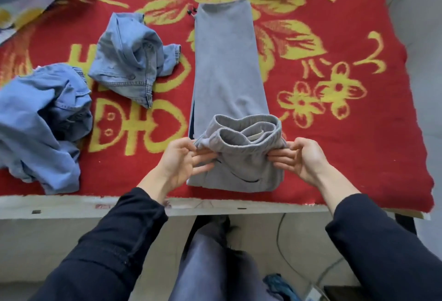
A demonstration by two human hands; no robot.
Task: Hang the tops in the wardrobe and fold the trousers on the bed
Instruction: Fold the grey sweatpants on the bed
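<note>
Soft grey fleece trousers (229, 66), legs stacked flat on the red floral blanket (334, 138).
I see left hand (184, 159) and right hand (301, 157) each pinching the bunched waistband (248, 130).

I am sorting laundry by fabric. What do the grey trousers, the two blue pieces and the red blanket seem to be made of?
Trousers: soft matte knit, likely cotton jersey or fleece; thick gathered waistband, no sheen. Middle blue piece: washed denim, by its topstitched seams and fading. Left blue piece: similar, perhaps thinner. Blanket: fuzzy woven pile, wool or acrylic; fibre unclear.
</note>
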